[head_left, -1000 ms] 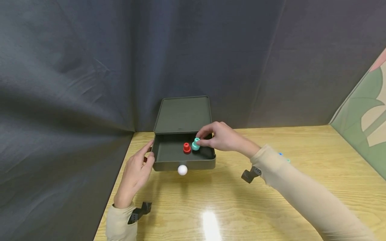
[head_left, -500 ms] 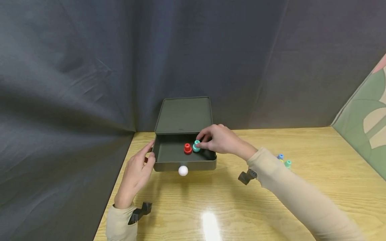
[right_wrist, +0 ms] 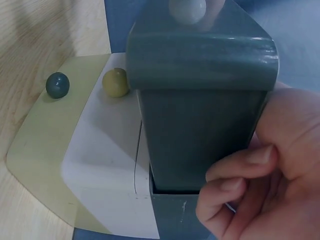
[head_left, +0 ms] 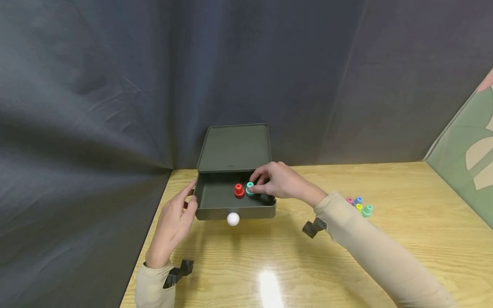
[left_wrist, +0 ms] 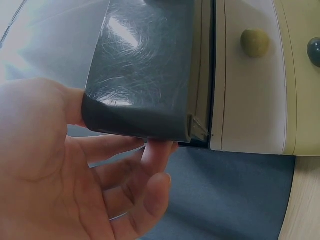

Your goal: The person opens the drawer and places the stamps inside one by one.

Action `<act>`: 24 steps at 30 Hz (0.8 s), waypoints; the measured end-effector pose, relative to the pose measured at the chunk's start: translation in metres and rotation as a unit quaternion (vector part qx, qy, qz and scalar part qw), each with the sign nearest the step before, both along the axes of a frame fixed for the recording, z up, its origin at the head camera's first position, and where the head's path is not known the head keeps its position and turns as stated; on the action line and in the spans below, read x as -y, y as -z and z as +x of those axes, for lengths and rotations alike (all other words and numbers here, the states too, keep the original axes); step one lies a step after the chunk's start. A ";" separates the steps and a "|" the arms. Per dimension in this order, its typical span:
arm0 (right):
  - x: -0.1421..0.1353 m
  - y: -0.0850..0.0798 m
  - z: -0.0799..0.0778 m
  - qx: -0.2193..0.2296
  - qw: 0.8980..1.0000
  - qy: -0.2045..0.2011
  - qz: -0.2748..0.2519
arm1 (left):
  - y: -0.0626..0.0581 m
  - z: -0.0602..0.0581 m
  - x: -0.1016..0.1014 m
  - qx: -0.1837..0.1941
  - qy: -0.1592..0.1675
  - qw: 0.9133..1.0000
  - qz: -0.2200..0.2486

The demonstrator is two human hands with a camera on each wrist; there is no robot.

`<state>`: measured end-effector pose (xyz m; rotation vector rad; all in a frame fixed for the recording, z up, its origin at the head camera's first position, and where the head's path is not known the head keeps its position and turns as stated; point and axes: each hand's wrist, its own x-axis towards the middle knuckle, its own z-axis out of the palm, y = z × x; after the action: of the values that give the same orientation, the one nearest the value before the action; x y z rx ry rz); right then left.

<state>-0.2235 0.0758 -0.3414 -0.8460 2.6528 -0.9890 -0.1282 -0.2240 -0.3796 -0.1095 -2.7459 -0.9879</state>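
Observation:
A grey-green drawer (head_left: pixel 217 188) is pulled out from a small cabinet with a grey-green top (head_left: pixel 235 147). My left hand (head_left: pixel 175 222) holds the drawer's left wall near its front corner; the left wrist view shows the thumb over the upper edge and fingers against the side. Inside the drawer, my right hand (head_left: pixel 283 182) pinches a teal stepped peg (head_left: pixel 250 188) between thumb and fingers. This peg stands upright, low in the drawer, beside a similar red peg (head_left: pixel 239 191). A white round knob (head_left: pixel 233 219) sits on the drawer front. In the right wrist view the pegs are hidden.
Several pegs, including a green one (head_left: pixel 367 210) and a blue one (head_left: pixel 358 200), stand on the wooden table (head_left: pixel 308 273) beyond my right sleeve. Below the drawer are a white drawer (right_wrist: pixel 105 150) and a yellow one (right_wrist: pixel 40 150). A dark curtain (head_left: pixel 269 77) hangs behind.
My right hand has lowered slightly with the teal peg, which now sits deeper beside the red one. My right sleeve has shifted left and down, uncovering the pegs on the table. My left hand stays put.

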 end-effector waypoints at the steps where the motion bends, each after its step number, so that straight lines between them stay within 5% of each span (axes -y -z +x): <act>1: 0.000 0.000 0.000 0.001 1.000 -0.001 -0.002 | 0.000 0.000 0.000 0.000 0.000 1.000 -0.001; 24: -0.009 -0.005 -0.003 -0.042 0.998 -0.005 -0.051 | 0.000 -0.003 0.009 -0.003 0.005 1.000 0.001</act>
<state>-0.2264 0.0848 -0.3362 -0.9406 2.6848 -1.1180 -0.1313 -0.2327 -0.3797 -0.1254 -2.7421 -0.9904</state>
